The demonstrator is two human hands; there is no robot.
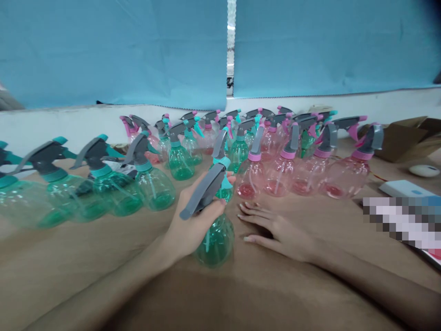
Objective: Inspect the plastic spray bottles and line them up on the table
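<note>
Bottle in hand: a green spray bottle (216, 241) with a grey trigger, standing roughly upright near the front middle of the bench (275, 294). Whether its base rests on the surface cannot be told. The left hand (193, 223) has its grip clamped round the bottle's neck, under the trigger head. The right hand (277, 227) lies palm down on the bench just beside the bottle, grip apart, fingers flat, holding nothing.

The bench surface is brown and matt. Behind the hands stand many like bottles: green ones (117, 193) in a row to the left, pink ones (310, 177) to the right, more of both farther back. A cardboard box (403, 140) sits at the far right.

A white ledge (69, 122) bounds the bench at the rear. Above it hang two blue sheets (113, 50) with a narrow gap between them.
</note>
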